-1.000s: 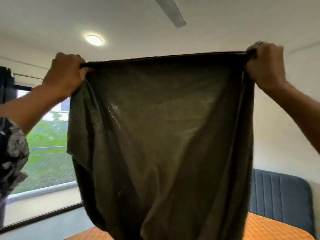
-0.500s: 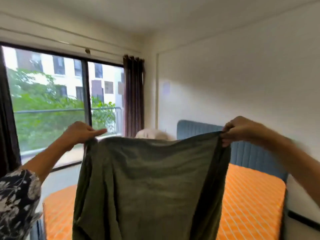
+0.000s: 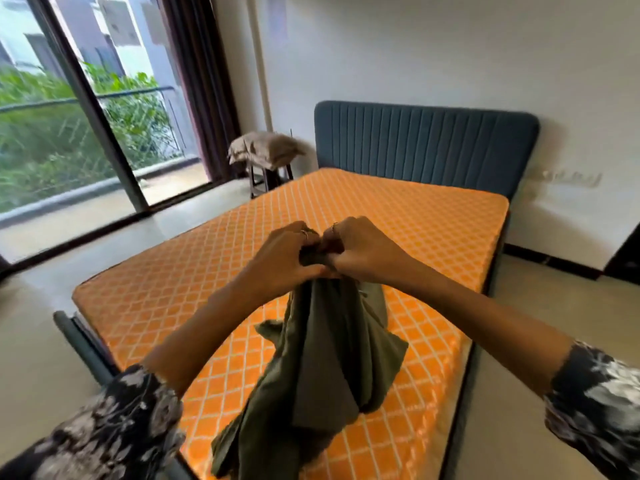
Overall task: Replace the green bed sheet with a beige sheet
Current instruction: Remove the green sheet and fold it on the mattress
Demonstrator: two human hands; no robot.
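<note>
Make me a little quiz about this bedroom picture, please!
1. True or false: the green sheet is spread flat over the orange mattress.
2. What holds the sheet's top edge? A) left hand only B) both, with right hand C) neither
3. What lies on the stool beside the blue headboard?

Key: 1 false, it hangs bunched; 2 B; 3 a beige pillow.

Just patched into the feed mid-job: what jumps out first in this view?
The bare orange quilted mattress fills the middle of the room, in front of a blue ribbed headboard. Above it, the left hand and right hand meet, their grip bunching the top of a green sheet that hangs toward the bed's near end. A beige bundle sits on a stool by the window.
</note>
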